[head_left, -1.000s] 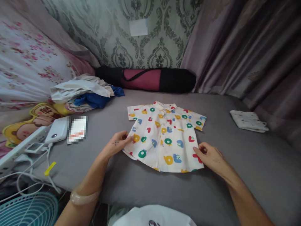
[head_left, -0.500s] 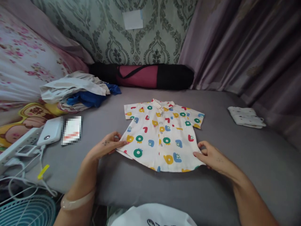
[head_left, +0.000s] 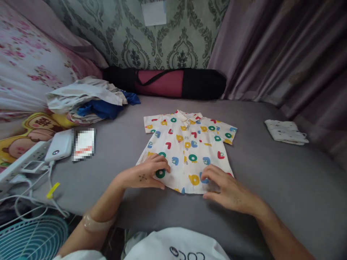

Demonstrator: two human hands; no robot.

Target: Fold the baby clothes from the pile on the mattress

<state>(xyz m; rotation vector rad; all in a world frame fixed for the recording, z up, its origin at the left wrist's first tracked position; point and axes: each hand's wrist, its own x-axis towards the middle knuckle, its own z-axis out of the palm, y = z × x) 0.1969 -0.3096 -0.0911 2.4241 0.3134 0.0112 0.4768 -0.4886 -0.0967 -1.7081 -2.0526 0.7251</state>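
Observation:
A small white short-sleeved shirt (head_left: pixel 187 144) with coloured shapes lies flat, front up, on the grey bed surface (head_left: pixel 271 180). My left hand (head_left: pixel 143 175) rests on the shirt's lower left hem, fingers curved and pressing on the cloth. My right hand (head_left: pixel 229 189) lies on the lower right hem, fingers spread and bent over the fabric. Neither hand lifts the shirt. A pale bangle sits on my left wrist.
A heap of white and blue clothes (head_left: pixel 89 103) lies at the back left. A folded white cloth (head_left: pixel 286 131) sits at the right. A black and pink roll bag (head_left: pixel 168 83) lines the wall. A power bank (head_left: pixel 58 150), cables and a fan (head_left: pixel 35 240) crowd the left edge.
Both hands have slid inward from the shirt's outer side edges onto its lower hem, closer together. The shirt itself has stayed in place.

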